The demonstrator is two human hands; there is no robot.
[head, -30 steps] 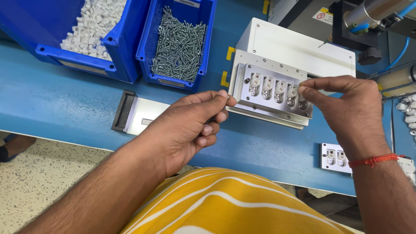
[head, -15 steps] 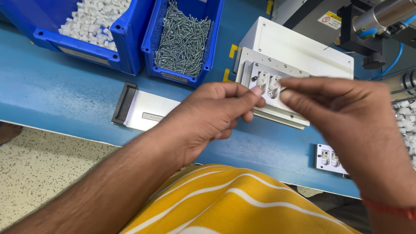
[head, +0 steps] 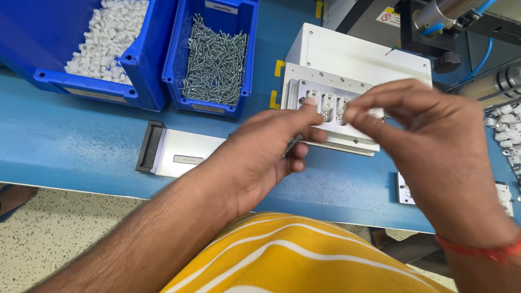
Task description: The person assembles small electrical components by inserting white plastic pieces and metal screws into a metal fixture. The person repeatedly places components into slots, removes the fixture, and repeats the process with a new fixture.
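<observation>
A white fixture block [head: 358, 57] stands on the blue workbench, its sloped metal plate [head: 304, 81] carrying a row of small white plastic parts. My left hand [head: 260, 154] rests just in front of the plate, closed around a bundle of silver screws [head: 291, 146], its thumb touching the leftmost part. My right hand [head: 434, 146] hovers over the plate's right half, thumb and forefinger pinched together at the middle parts; whether a screw sits between those fingertips is hidden.
Two blue bins sit at the back: one with white plastic pieces [head: 103, 38], one with silver screws [head: 214, 54]. A flat white plate with a black end [head: 173, 152] lies left. Loose white parts [head: 502, 125] and another small assembly [head: 404, 190] lie right. Machinery stands behind.
Both hands have drifted left along the plate; my right hand went from the plate's right end to its middle, and my left hand closed in on the left end.
</observation>
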